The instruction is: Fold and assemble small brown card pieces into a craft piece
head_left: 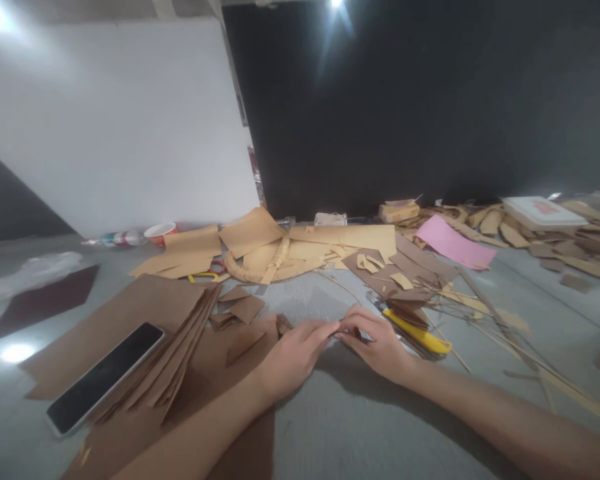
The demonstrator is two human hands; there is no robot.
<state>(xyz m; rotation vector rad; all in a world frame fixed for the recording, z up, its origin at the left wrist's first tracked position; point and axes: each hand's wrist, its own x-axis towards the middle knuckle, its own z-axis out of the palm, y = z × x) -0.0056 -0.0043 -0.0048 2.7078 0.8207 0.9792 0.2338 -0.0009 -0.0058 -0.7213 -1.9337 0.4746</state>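
My left hand (pixel 296 352) and my right hand (pixel 375 341) meet at the fingertips above the grey table (pixel 360 420). Both are closed in a pinch, and a small dark sliver just shows between them; what it is I cannot make out. Brown sheets (pixel 215 380) lie under and left of my left hand, with small cut brown pieces (pixel 247 308) just beyond it. To the right of my right hand rests a yellow utility knife (pixel 417 332), partly over brown scraps.
A phone (pixel 107 373) lies on stacked brown sheets at left. Farther back are tan sheets (pixel 343 237), a braided tan ring (pixel 245 272), scissors (pixel 205 275), a paper cup (pixel 160 233) and a pink sheet (pixel 455 243). Thin strips (pixel 525 353) and a white box (pixel 545 212) are at right.
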